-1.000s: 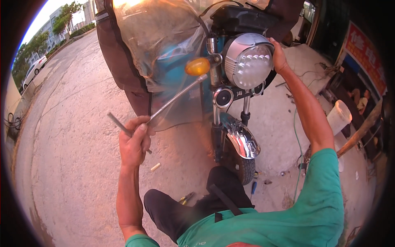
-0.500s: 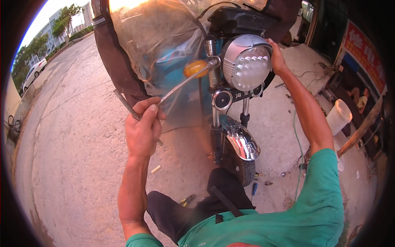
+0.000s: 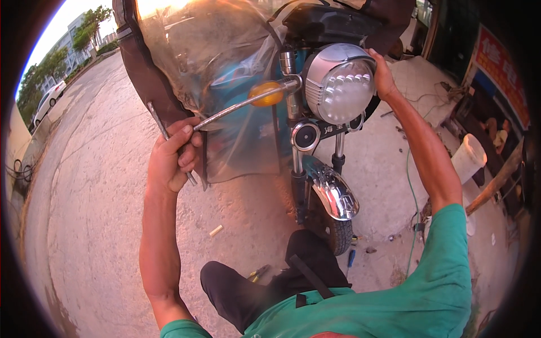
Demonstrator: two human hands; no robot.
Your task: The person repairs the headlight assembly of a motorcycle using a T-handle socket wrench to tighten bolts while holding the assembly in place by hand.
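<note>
Left hand closed round T-handle wrench, tip at headlight's left mount; right hand, loosely open, braces its right edge. Probably bolt-turning; next turn needs firm seating.

The fingers of the right hand are partly hidden behind the headlight, the orange turn signal is crossed by the metal wrench, whose crossbar is partly covered by the left hand, and the green shirt is cut off by the lower edge.
</note>
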